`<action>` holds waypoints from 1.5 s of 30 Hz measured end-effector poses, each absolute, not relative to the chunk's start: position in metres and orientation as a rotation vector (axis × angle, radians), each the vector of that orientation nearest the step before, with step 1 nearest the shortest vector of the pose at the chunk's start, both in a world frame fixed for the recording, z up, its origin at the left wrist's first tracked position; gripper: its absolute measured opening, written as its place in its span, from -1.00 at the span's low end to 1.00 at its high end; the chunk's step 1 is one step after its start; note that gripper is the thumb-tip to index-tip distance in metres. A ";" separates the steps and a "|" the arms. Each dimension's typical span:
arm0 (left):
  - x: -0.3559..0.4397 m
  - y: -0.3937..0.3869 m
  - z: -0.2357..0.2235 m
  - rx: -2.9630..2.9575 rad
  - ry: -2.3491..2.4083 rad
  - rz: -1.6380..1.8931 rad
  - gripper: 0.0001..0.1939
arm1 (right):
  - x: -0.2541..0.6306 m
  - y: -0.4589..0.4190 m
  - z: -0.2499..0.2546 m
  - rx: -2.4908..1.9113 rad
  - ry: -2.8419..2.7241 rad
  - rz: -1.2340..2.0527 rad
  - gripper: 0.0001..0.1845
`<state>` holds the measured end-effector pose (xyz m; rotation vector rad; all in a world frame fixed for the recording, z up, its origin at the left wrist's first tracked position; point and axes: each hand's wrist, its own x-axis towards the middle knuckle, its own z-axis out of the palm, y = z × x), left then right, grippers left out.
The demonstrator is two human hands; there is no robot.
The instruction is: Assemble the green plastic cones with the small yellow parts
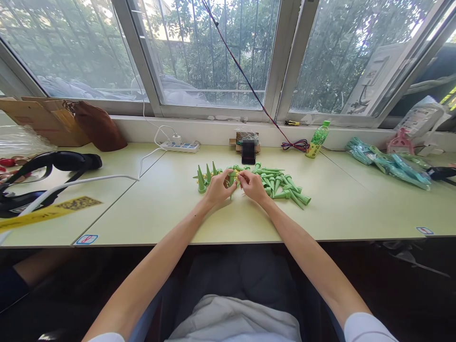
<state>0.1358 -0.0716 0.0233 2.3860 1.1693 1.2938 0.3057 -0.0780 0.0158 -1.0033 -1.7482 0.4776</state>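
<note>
My left hand [217, 187] is closed on a green plastic cone-shaped spike [232, 178], held with its tip pointing down over the table. Just beside it, my right hand [252, 186] pinches at something small near the spike; the fingers hide what it is. Left of my hands, several green spikes [201, 183] stand upright, points up. To the right lies a loose pile of similar green spikes [277, 184], tips in mixed directions. Small yellow pieces [235, 175] show between and behind my fingers, partly covered.
A phone [248, 153] leans on a small box behind my hands. A power strip [181, 146], a green drink bottle [318, 139] and teal plastic packages [390, 164] lie along the back. A black headset-like strap [53, 164] and a white cable [107, 177] are on the left.
</note>
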 end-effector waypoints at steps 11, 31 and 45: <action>0.135 -0.073 0.025 2.354 1.150 1.226 -0.53 | 0.307 -0.075 0.014 -1.041 -1.727 0.427 -0.71; 0.135 -0.067 0.018 2.403 1.164 1.251 -0.63 | 0.307 -0.078 0.018 -1.069 -1.734 0.469 -0.63; 0.135 -0.066 0.016 2.354 1.239 1.249 -0.61 | 0.305 -0.083 0.022 -1.035 -1.742 0.530 -0.63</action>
